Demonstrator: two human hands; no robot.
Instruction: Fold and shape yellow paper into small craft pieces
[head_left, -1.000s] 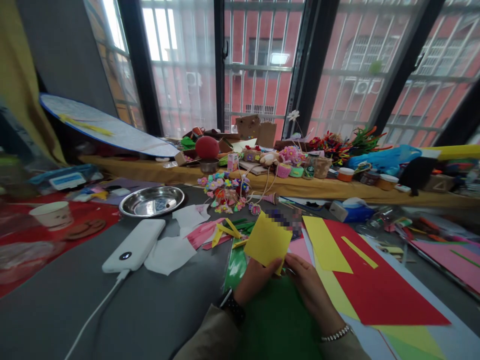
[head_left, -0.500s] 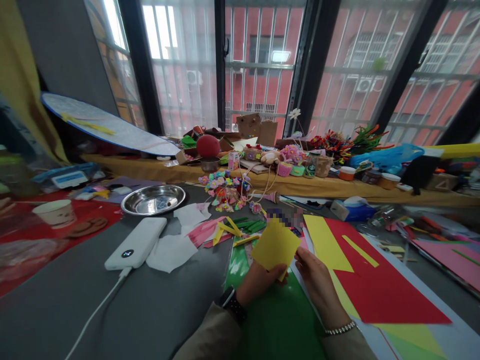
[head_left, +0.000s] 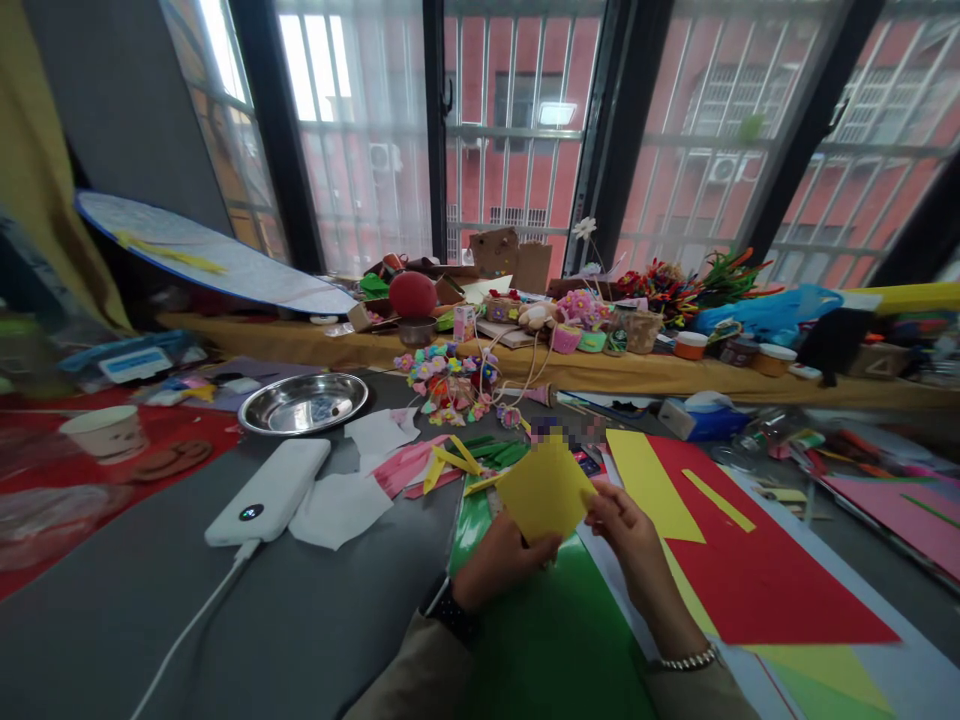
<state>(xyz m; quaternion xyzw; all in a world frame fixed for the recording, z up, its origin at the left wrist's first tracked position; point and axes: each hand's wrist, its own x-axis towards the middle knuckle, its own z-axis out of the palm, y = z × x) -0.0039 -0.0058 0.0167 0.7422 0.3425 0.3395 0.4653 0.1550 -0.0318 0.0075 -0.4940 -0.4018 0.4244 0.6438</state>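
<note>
A square of yellow paper (head_left: 541, 487) is held up over the green sheet (head_left: 559, 630), tilted toward me. Its lower edge is pinched by my left hand (head_left: 501, 562), thumb on the near face, the other fingers mostly hidden behind. My right hand (head_left: 624, 535) grips the right corner between thumb and fingertips. Just beyond the square lie green paper strips (head_left: 499, 452), folded yellow strips (head_left: 452, 462) and pink paper pieces (head_left: 409, 468). Right of my right hand are a red sheet (head_left: 780, 570) and a yellow sheet (head_left: 652, 487) with a narrow yellow strip (head_left: 718, 499) on the red.
A white power bank (head_left: 268, 492) with a cable lies at left, beside white paper scraps (head_left: 341, 508). Behind it sits a steel dish (head_left: 255, 418). A paper cup (head_left: 105, 434) stands on the red cloth. Crafted flowers (head_left: 444, 378) and a crowded ledge (head_left: 630, 374) lie along the back.
My right hand has shifted slightly up and left on the yellow square's corner. The square has turned a little, and my left thumb lies lower on its edge.
</note>
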